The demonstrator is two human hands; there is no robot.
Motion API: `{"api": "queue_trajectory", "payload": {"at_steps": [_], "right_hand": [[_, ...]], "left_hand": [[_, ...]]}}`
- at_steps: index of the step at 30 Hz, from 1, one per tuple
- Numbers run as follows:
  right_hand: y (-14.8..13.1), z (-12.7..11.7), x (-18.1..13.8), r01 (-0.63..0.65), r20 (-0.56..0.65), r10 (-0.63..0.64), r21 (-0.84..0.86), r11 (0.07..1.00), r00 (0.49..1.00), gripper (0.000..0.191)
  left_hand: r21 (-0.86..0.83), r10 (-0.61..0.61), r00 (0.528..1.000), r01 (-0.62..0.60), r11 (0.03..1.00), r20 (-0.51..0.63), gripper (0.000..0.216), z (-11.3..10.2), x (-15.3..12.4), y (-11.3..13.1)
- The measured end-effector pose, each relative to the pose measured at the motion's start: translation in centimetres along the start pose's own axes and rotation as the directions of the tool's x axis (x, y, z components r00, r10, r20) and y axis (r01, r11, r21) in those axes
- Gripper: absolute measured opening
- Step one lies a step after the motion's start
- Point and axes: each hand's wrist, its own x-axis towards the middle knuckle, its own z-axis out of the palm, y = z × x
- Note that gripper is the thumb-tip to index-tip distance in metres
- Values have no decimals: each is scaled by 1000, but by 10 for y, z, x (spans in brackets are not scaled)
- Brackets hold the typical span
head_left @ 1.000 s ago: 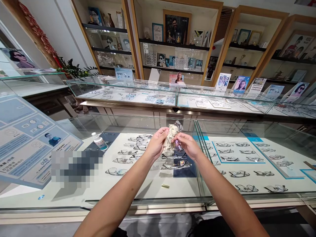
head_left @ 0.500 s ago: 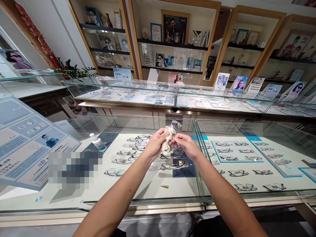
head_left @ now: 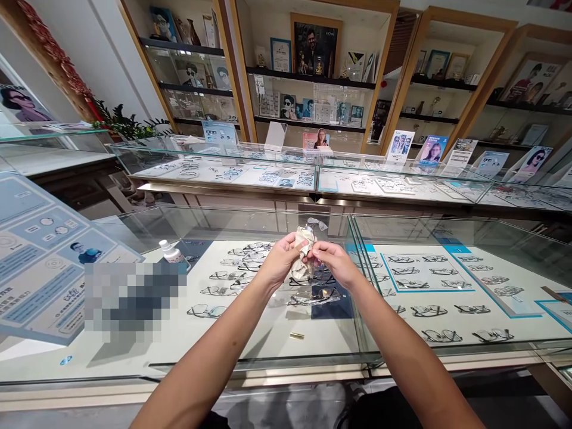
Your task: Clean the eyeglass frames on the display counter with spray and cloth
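You're in an eyewear shop: pairs of glasses (head_left: 441, 336) lie in rows inside the glass counter (head_left: 330, 341) before you, and cards (head_left: 399, 147) showing spectacled people stand on a farther counter (head_left: 232, 192)

Reads bright and fairly even across the long clear-glass display counter with a white base (head_left: 330, 342), apparently lit from above. Drops dim beneath that counter's right part and in the tan wood-framed wall shelves (head_left: 333, 80) behind it. Casts soft grey shadows onto its base, beside the bare left forearm (head_left: 223, 345) and below a blocky, pixelated grey-and-navy patch (head_left: 136, 304). Glints along its glass edges; flares yellowish on thin dark-rimmed eyeglasses (head_left: 313, 297) inside. Leans and stretches, wide-angle, toward the counter's far ends. Looks slightly soft at the crumpled cream cloth (head_left: 302, 268) above it.
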Motion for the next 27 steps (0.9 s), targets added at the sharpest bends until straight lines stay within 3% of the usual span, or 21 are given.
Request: {"api": "queue_trajectory", "payload": {"at_steps": [8,20,27], "right_hand": [[6,1,0,-33,1,33,-6,999,999,30],[-7,3,-2,-53,20,56,-122,991,998,32],[-5,4,-1,-69,-3,69,-112,991,998,28]], "left_hand": [[-58,8,999,-10,998,-32,47,5,-2,3],[-131,-40,999,44,990,35,42,-6,3,4],[-64,-25,999,27,998,41,47,-6,2,3]]}}
